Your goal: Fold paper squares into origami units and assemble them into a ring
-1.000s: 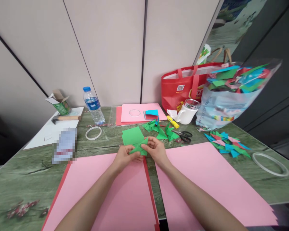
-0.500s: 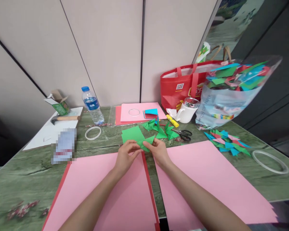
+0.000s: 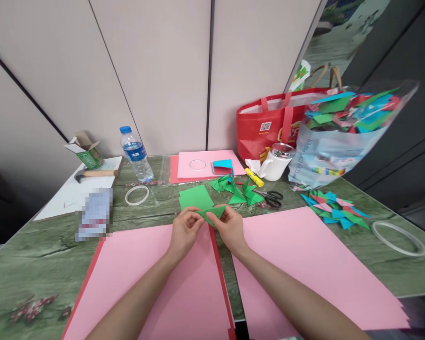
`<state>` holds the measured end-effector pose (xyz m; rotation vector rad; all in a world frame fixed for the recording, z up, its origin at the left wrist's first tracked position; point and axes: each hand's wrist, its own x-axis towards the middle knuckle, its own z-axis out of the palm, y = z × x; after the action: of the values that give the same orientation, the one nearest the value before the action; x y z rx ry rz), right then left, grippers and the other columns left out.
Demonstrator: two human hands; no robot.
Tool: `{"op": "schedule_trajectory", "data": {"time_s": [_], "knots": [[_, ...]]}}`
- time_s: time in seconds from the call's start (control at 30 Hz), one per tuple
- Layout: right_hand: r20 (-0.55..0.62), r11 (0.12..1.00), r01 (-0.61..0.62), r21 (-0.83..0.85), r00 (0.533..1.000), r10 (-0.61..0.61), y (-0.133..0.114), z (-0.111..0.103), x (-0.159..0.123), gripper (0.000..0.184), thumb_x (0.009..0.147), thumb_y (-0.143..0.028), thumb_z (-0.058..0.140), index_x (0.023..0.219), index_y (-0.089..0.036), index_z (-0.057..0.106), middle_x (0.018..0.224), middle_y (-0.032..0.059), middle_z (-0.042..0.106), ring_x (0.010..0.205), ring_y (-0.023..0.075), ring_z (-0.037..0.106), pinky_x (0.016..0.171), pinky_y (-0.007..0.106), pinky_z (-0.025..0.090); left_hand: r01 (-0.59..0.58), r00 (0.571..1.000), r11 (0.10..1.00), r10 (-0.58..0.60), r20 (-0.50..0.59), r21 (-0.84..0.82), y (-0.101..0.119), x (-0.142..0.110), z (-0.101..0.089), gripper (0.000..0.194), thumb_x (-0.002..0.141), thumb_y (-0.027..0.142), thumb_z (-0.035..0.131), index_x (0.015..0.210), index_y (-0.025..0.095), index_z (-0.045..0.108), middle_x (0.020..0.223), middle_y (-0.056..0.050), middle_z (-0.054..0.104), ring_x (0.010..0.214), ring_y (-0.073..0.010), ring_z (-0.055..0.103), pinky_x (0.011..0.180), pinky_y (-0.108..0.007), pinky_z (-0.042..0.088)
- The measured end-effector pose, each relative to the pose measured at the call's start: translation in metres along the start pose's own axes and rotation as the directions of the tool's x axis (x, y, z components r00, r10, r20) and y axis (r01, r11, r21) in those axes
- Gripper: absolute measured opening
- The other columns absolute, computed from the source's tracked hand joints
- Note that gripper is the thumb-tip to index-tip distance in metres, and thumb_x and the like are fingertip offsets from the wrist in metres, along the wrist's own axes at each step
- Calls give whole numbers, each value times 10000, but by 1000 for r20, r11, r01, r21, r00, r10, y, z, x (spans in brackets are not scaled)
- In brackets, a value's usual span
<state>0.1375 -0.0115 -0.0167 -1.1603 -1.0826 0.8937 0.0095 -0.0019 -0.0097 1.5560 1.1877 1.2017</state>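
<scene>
Between my two hands is a folded piece of green paper (image 3: pixel 212 213), held a little above the table, with a flat long edge on top. My left hand (image 3: pixel 184 231) pinches its left end between thumb and fingers. At the other end my right hand (image 3: pixel 231 228) grips it, the thumb lying across the front. Just behind them lies a stack of green paper sheets (image 3: pixel 194 196). Folded green paper pieces (image 3: pixel 235 192) sit beyond my right hand, near black scissors (image 3: pixel 272 198) and a yellow glue stick (image 3: pixel 254 177).
Large pink sheets (image 3: pixel 145 278) lie under both forearms. A water bottle (image 3: pixel 137 156), a hammer (image 3: pixel 95 174) and a tape roll (image 3: pixel 137 195) are at left. To the right stand a white mug (image 3: pixel 275 165), a red bag (image 3: pixel 255 125), a plastic bag of folded paper (image 3: pixel 335 151) and folded pieces (image 3: pixel 336 210).
The green paper has turned so its upper edge is straighter and level. My right hand has shifted slightly left and down, its thumb now farther across the paper.
</scene>
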Motion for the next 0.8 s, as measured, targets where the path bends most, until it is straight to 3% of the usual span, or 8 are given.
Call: {"op": "schedule_trajectory", "data": {"time_s": [0.1, 0.17, 0.3, 0.47, 0.57, 0.67, 0.8], "knots": [[18, 1000, 8, 19, 1000, -8, -2, 1, 0, 182, 656, -318, 647, 718, -177, 551, 681, 12, 617, 647, 157, 573, 585, 273, 477, 65, 998, 994, -63, 24, -83, 5, 1, -1, 107, 638, 231, 638, 682, 155, 577, 800, -35, 555, 787, -166, 580, 646, -251, 465], [52, 999, 6, 50, 999, -9, -4, 1, 1, 190, 659, -324, 644, 729, -177, 545, 722, 26, 631, 689, 171, 587, 623, 292, 488, 115, 993, 983, -109, 49, -145, 9, 2, -3, 234, 603, 232, 669, 794, 175, 546, 751, 11, 561, 636, -120, 574, 586, -234, 460], [134, 997, 5, 75, 991, -16, -5, -2, 3, 201, 657, -309, 650, 766, -178, 542, 748, 30, 638, 714, 178, 601, 655, 306, 493, 149, 985, 985, -140, 106, -86, 13, 6, -9, 267, 555, 229, 707, 773, 153, 573, 701, 11, 568, 619, -110, 543, 548, -200, 421], [175, 997, -20, 80, 985, 6, -3, -6, 8, 252, 616, -278, 680, 794, -182, 531, 761, 21, 647, 730, 174, 619, 653, 294, 494, 155, 981, 988, -151, 125, -21, 12, 6, -11, 313, 568, 226, 702, 859, 147, 618, 540, 68, 405, 460, -55, 393, 428, -167, 311], [187, 992, -63, 108, 981, 42, -3, -6, 9, 303, 598, -282, 690, 823, -189, 509, 759, 18, 659, 713, 176, 629, 623, 290, 499, 154, 982, 986, -146, 117, -59, 12, 4, -10, 305, 558, 240, 706, 828, 145, 602, 542, 70, 398, 459, -54, 386, 423, -166, 291], [199, 989, -92, 114, 978, 68, -3, -7, 10, 355, 580, -271, 702, 854, -192, 491, 724, 8, 661, 669, 172, 629, 584, 284, 497, 198, 970, 975, -180, 162, -104, 12, 3, -9, 286, 552, 268, 709, 769, 145, 570, 596, 45, 483, 533, -83, 467, 487, -183, 356], [291, 994, -88, 70, 954, 64, -2, -10, 12, 249, 585, -265, 699, 751, -177, 536, 703, 7, 655, 658, 168, 618, 585, 277, 482, 194, 956, 980, -177, 236, -49, 11, 4, -9, 224, 566, 297, 700, 651, 139, 566, 604, 28, 533, 567, -100, 491, 516, -195, 367]]}}
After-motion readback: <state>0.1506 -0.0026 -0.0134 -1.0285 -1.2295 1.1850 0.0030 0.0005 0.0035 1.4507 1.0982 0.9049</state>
